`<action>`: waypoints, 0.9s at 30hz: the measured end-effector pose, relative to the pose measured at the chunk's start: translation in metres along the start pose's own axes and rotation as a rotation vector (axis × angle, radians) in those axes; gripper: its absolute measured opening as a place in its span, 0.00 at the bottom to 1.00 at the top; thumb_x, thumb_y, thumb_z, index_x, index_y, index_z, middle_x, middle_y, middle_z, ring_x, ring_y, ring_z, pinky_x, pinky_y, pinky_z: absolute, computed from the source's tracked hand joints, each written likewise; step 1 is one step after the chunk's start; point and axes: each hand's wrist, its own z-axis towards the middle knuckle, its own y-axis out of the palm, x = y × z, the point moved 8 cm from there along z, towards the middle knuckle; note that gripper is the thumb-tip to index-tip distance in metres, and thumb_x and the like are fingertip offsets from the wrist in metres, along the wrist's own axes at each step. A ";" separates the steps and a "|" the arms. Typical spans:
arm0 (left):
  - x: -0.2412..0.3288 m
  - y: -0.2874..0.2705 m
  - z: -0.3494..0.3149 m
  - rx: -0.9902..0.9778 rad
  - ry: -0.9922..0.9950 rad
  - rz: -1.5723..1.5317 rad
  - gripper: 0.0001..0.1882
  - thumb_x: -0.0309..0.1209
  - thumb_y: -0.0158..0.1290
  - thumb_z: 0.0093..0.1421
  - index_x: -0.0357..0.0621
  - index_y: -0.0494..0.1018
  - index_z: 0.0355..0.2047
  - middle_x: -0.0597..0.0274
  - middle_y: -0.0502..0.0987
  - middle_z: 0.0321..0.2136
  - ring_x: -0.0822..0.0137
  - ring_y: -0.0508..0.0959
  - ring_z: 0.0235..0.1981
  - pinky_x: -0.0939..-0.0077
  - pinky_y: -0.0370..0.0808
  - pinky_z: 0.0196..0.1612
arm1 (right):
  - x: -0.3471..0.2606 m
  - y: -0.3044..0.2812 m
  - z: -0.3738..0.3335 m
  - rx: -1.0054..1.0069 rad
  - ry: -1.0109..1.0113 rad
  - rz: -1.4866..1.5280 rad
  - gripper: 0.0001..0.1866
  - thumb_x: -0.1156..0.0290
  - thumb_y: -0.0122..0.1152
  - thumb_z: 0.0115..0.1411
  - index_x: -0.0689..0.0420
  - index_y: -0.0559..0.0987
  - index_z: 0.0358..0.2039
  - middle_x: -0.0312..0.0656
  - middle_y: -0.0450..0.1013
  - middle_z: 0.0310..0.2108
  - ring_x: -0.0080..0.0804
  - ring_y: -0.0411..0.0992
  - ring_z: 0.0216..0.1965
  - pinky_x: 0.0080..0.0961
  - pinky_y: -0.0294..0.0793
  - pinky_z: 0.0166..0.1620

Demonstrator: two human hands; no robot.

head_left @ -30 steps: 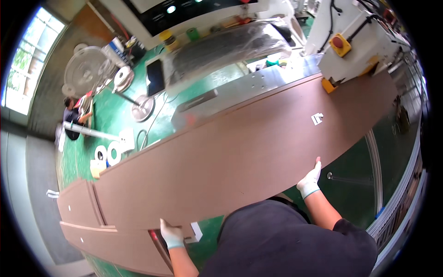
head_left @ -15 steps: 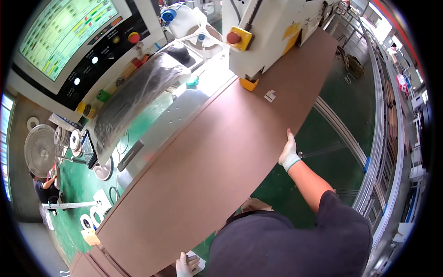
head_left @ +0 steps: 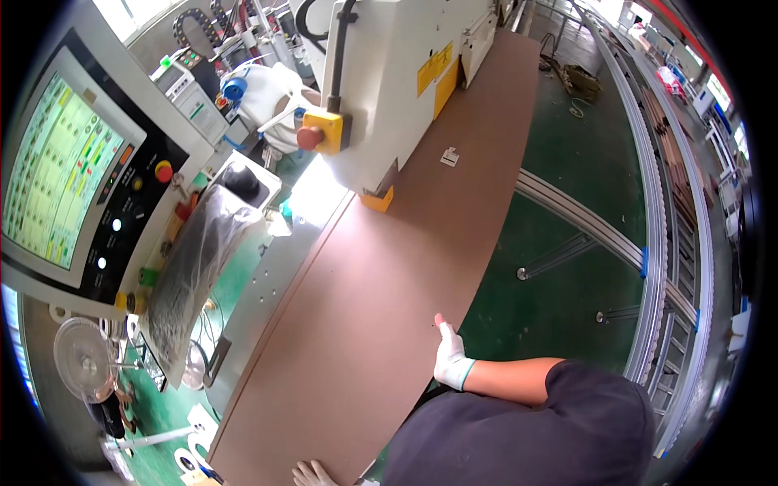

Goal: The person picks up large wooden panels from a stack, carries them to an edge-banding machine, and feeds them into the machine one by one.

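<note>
A long brown panel [head_left: 356,324] lies slantwise before me and runs along beside a white machine [head_left: 389,97]. At its right edge is my right hand [head_left: 450,360] in a white glove with bare fingertips. The thumb rests on top, and the other fingers are largely hidden at or beneath the edge. My left hand [head_left: 314,475], also gloved, shows only in part at the lower rim, with its fingers stretched out flat on the panel's near part. A small white label [head_left: 449,156] is stuck on the panel beside the machine.
A control screen [head_left: 61,170] with buttons stands at left, above a plastic-covered dark piece [head_left: 190,275]. A red stop button [head_left: 309,138] sticks out from the machine. Metal rails [head_left: 600,219] cross at right. Another person [head_left: 113,415] is at far left, partly hidden by a round reel [head_left: 81,348].
The panel has slid farther along the machine, away from me. My right hand is now closer to my body, and my left has come onto the panel's top. The view has turned.
</note>
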 end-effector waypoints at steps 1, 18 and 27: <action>0.007 0.002 0.004 -0.007 0.001 -0.036 0.72 0.66 0.71 0.37 0.36 0.52 0.74 0.23 0.48 0.72 0.23 0.44 0.73 0.28 0.45 0.72 | -0.011 0.003 0.005 -0.006 -0.010 0.004 0.33 0.41 0.66 0.63 0.43 0.71 0.63 0.41 0.65 0.67 0.42 0.64 0.66 0.55 0.66 0.66; 0.110 -0.069 0.104 0.174 0.410 -0.327 0.42 0.57 0.60 0.56 0.44 0.69 0.64 0.42 0.64 0.68 0.35 0.59 0.71 0.38 0.51 0.73 | -0.170 0.043 0.038 -0.326 -0.040 0.096 0.31 0.42 0.50 0.72 0.53 0.74 0.63 0.40 0.74 0.60 0.44 0.71 0.59 0.43 0.68 0.64; -0.084 -0.072 0.185 0.470 -0.102 -0.322 0.42 0.48 0.55 0.64 0.38 0.58 0.72 0.40 0.53 0.74 0.38 0.50 0.75 0.46 0.46 0.76 | -0.016 0.027 -0.026 -0.409 0.083 0.017 0.39 0.33 0.54 0.66 0.49 0.71 0.65 0.37 0.69 0.66 0.43 0.65 0.65 0.45 0.62 0.68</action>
